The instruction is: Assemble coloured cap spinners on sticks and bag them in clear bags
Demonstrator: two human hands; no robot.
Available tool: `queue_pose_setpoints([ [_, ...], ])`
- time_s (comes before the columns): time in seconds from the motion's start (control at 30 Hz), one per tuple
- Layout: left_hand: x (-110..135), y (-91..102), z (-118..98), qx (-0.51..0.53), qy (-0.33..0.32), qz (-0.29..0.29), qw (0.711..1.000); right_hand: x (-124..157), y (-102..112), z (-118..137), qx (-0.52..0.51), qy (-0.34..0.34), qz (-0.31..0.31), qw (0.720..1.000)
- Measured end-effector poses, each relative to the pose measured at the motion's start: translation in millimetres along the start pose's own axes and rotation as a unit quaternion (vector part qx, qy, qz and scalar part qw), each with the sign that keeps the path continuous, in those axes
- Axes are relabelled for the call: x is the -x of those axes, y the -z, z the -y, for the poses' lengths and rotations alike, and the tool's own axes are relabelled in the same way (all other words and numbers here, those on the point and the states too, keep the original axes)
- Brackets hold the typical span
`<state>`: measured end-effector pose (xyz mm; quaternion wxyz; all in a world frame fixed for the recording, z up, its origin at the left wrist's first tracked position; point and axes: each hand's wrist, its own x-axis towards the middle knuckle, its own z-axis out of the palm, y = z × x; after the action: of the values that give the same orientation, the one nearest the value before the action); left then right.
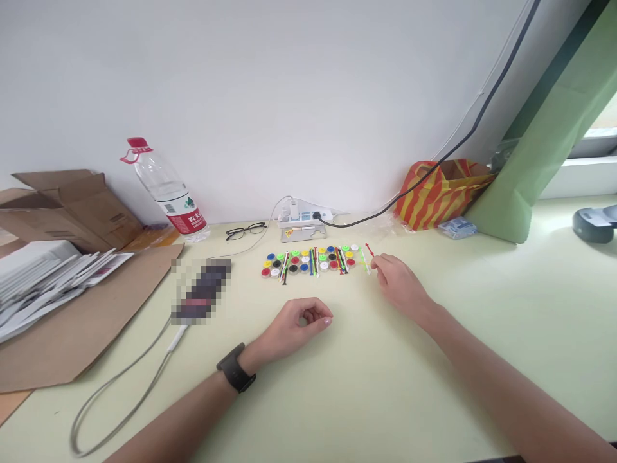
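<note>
My right hand (398, 281) is closed in a pinch at the right end of a row of small parts. A thin red plastic stick (369, 249) juts from its fingertips. Just left of them lie a white and a yellow-green stick (365, 260). Small round discs (294, 260) in several colours, each on a clear base, stand in grouped rows. Between the groups lie bundles of thin coloured sticks (314, 262). Nearer to me, my left hand (296, 328) rests on the table, fingers curled towards the thumb, nothing visible in them. A black watch (236, 368) is on that wrist.
Behind the discs is a power strip (306, 217) with a black cable (424, 177). Eyeglasses (245, 230), a water bottle (176, 202) and a blurred-out phone (205, 289) with cable stand left. Cardboard (110, 315) lies far left; a striped bag (434, 196) sits at back right.
</note>
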<state>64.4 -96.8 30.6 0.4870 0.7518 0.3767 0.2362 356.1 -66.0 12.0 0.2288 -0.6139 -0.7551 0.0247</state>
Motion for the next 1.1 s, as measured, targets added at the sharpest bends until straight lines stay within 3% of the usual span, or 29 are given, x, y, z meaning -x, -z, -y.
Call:
queue_pose_setpoints([
  [0.33, -0.1, 0.2, 0.9, 0.001, -0.001, 0.003, 1.000, -0.4, 2.8, -0.3, 0.006, 0.000, -0.024, 1.000],
  [0.53, 0.8, 0.4, -0.8, 0.001, 0.004, 0.004, 1.000, -0.1, 1.2, 1.3, 0.032, -0.012, 0.018, 0.999],
  [0.73, 0.6, 0.2, -0.1, 0.001, 0.001, 0.002, 1.000, -1.8, 3.0, -3.6, 0.079, -0.033, -0.005, 0.996],
  [0.93, 0.6, 0.2, 0.4, -0.002, 0.002, 0.002, 1.000, -1.3, 2.4, -4.8, 0.079, -0.024, 0.029, 0.996],
  [1.1, 0.3, 0.0, 0.6, -0.002, 0.003, 0.002, 1.000, -1.0, 3.7, -6.8, 0.076, -0.028, 0.004, 0.997],
])
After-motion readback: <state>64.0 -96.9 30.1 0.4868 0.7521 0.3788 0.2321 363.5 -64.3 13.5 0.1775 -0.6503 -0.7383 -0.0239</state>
